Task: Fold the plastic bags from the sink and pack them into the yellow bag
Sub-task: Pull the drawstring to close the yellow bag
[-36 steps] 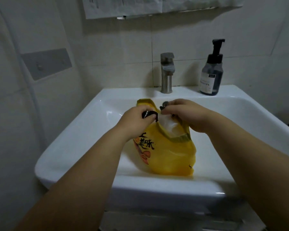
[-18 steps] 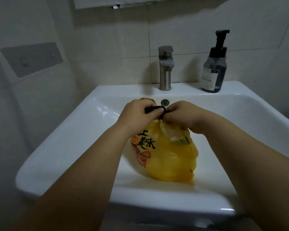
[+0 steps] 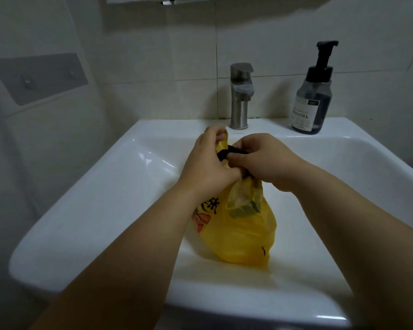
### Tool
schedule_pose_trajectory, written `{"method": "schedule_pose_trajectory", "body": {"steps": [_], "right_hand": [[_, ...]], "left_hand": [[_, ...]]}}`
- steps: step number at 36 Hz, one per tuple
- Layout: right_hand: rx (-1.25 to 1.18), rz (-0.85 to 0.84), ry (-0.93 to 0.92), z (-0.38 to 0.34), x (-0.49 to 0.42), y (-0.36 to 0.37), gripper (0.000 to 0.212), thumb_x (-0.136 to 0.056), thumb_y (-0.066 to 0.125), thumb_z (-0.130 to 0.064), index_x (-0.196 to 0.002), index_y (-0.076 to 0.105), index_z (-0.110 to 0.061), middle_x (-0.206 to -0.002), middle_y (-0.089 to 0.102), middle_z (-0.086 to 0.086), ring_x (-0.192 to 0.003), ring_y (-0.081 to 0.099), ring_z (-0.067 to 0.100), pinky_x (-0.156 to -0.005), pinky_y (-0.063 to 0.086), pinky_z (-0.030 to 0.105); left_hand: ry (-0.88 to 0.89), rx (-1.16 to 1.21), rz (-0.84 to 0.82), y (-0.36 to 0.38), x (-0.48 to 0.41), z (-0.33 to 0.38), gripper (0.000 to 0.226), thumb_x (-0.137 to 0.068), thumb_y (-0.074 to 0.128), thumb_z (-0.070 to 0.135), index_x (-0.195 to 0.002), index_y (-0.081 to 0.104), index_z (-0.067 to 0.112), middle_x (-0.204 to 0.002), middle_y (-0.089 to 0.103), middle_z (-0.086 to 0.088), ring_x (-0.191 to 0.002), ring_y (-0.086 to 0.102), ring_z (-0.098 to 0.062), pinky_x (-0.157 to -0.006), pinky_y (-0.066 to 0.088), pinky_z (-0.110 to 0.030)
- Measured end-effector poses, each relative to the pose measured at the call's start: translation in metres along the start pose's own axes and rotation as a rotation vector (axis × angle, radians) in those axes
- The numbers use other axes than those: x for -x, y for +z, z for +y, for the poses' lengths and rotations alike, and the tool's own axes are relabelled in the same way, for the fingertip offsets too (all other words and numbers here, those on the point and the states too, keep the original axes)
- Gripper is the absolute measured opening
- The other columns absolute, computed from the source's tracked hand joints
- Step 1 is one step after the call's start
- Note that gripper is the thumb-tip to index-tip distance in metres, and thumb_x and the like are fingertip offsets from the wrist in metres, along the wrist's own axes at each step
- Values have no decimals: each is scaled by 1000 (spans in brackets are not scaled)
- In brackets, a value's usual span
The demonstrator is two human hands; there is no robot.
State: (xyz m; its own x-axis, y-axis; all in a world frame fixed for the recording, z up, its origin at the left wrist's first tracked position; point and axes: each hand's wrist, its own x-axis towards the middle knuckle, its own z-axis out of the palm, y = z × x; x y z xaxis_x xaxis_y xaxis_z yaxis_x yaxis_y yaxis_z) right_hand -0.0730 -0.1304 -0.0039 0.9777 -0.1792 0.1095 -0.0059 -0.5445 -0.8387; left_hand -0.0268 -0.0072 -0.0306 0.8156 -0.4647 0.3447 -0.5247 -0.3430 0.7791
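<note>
Yellow bag (image 3: 241, 234) sits upright in the sink (image 3: 81, 222), its bottom on the basin floor and its mouth gathered up towards the hands. It bulges, and through a gap near the top some pale crumpled plastic (image 3: 240, 198) shows inside; how much is packed in there cannot be told. Red and black print runs down its left face.

The sink is white and glossy, set against a wall of pale tiles. A steel tap (image 3: 240, 96) stands on the back ledge, and a dark pump bottle (image 3: 312, 96) stands to its right on the same ledge. A grey plate (image 3: 38, 77) is fixed to the left wall.

Both hands meet just above the yellow bag's mouth, touching each other. The left hand (image 3: 208, 163) is curled round a yellow handle that pokes up behind its fingers. The right hand (image 3: 265, 158) pinches a strip of black plastic (image 3: 234, 152), which stretches across to the left hand.
</note>
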Motion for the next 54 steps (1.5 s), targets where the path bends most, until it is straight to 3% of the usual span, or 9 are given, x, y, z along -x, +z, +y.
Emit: {"method": "schedule_pose_trajectory", "body": {"steps": [5,10,18,21,29,35,39,44,54], "right_hand": [[-50,-90,0,-1,3,-7,18,-94,59,-24,-87,69,-10,-88,70,16,-83,66,31,-82,55,45],[-94,-162,16,-5,6,-11,32,-93,59,-31,-96,68,0,-100,66,24,-80,59,25,-80,52,42],[16,27,-103,-6,7,-8,34,-96,55,-32,-92,69,0,-65,53,3,-40,41,0,-40,33,12],[-58,78,-114,-7,8,-10,38,-97,53,-32,-93,65,5,-75,55,9,-55,46,5,-51,39,17],[-242,134,-119,-9,11,-18,25,-96,55,-29,-82,68,-12,-101,64,28,-85,54,26,-84,50,40],[-526,-8,-51,-6,9,-20,26,-99,49,-26,-86,60,-7,-82,54,11,-71,56,17,-73,49,30],[-705,-75,-19,-8,7,-20,23,-101,46,-22,-93,57,-4,-75,57,5,-64,57,14,-69,54,29],[-584,-60,-85,-8,7,-12,18,-97,47,-8,-79,49,-5,-79,48,14,-76,50,26,-69,49,30],[-815,29,10,4,2,-16,15,-96,47,-9,-85,53,-2,-78,55,13,-80,60,29,-68,52,33]], "left_hand": [[-5,97,-170,4,9,7,93,-82,74,25,-154,15,25,-132,45,17,-123,42,-4,-97,40,-20],[-25,-34,-45,12,2,5,72,-86,71,23,-147,34,25,-139,52,4,-124,51,-15,-91,37,-18],[-80,-148,-17,16,-5,0,14,-89,66,26,-99,55,27,-77,49,16,-82,53,-12,-73,40,-23],[-73,-134,-45,14,-7,-2,25,-92,63,28,-75,49,39,-72,50,21,-70,50,-1,-65,41,-20],[-53,-295,-36,12,-3,-5,14,-85,65,36,-73,63,42,-96,65,15,-112,53,-21,-100,36,-41],[141,-572,156,13,3,-4,25,-85,67,43,-104,71,27,-122,58,10,-119,33,-23,-82,15,-27],[249,-493,505,4,5,-9,20,-70,77,41,-78,76,23,-129,54,2,-119,30,-25,-91,19,-32],[36,-481,132,6,0,-15,16,-90,64,33,-103,72,29,-139,50,12,-146,12,-16,-116,-9,-47],[-25,-631,-58,11,-1,-14,25,-95,52,42,-105,65,24,-102,56,4,-132,39,-21,-118,12,-50]]}}
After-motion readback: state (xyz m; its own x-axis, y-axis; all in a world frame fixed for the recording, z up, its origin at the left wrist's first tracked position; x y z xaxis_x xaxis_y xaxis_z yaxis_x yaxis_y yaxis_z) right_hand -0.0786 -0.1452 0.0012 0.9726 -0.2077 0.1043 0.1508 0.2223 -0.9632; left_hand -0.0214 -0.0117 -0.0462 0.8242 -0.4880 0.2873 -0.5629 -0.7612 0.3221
